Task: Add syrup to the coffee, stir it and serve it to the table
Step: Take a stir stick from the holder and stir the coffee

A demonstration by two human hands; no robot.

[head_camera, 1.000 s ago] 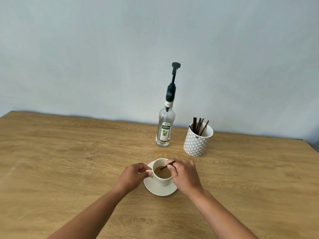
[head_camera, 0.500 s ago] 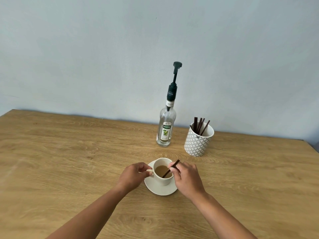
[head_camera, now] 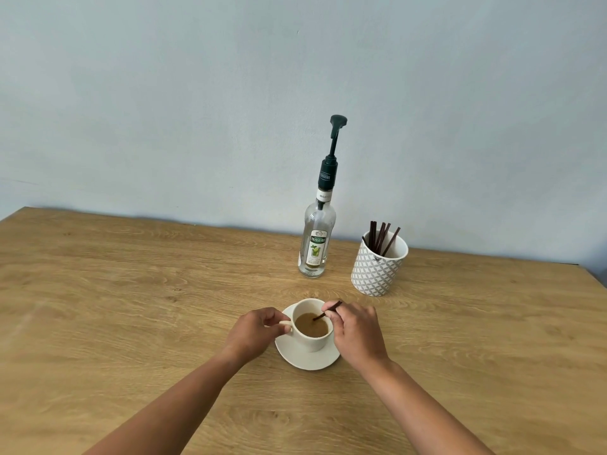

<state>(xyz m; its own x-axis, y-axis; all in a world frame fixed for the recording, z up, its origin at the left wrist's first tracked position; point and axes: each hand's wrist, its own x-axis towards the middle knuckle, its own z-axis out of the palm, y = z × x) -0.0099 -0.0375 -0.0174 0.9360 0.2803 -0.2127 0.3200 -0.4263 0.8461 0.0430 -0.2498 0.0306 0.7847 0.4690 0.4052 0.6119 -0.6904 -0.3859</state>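
Observation:
A white cup point(head_camera: 312, 341) of light brown coffee point(head_camera: 310, 325) stands on a white saucer point(head_camera: 307, 359) on the wooden table point(head_camera: 131, 307). My left hand point(head_camera: 251, 333) pinches the cup's handle on the left side. My right hand point(head_camera: 356, 331) holds a dark stir stick point(head_camera: 326, 311) whose lower end dips into the coffee near the far rim. Behind the cup stands a clear syrup bottle point(head_camera: 315, 244) with a dark green pump on top.
A patterned white holder point(head_camera: 377, 267) with several dark stir sticks stands right of the bottle. A pale blue wall runs along the table's back edge. The table's right corner shows at the far right.
The stick has swung round inside the cup, from the middle to the far rim, with my right hand shifting slightly. My left hand has stayed on the handle.

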